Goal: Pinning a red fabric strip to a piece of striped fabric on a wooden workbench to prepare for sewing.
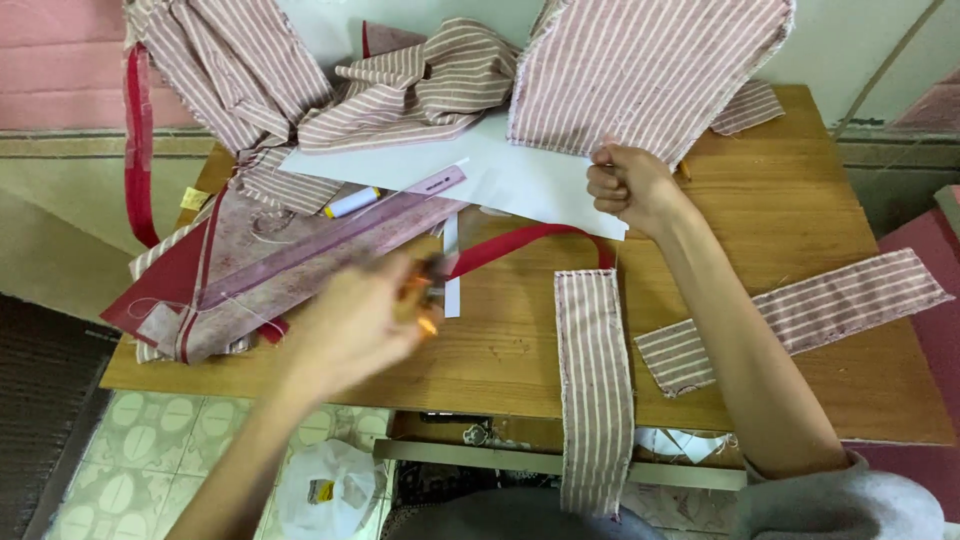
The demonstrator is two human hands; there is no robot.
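Note:
My left hand (pixel 350 325) is blurred with motion over the wooden table (pixel 800 220). It is closed on a small orange tool (pixel 425 300), too blurred to identify, next to the end of a red strap (pixel 520 238). My right hand (pixel 630 185) is a fist at the lower edge of a large pink-and-white striped fabric panel (pixel 640 70) and seems to grip that edge. A long striped strip (pixel 595 380) hangs over the table's front edge between my arms.
A white paper sheet (pixel 500 175) lies under the fabrics, with a pink ruler (pixel 440 183) and a white spool (pixel 350 203) beside it. Crumpled striped cloth (pixel 420 85) sits at the back, red-backed pieces (pixel 200 285) at left, another strip (pixel 800 315) at right. A plastic bag (pixel 330 485) lies on the floor.

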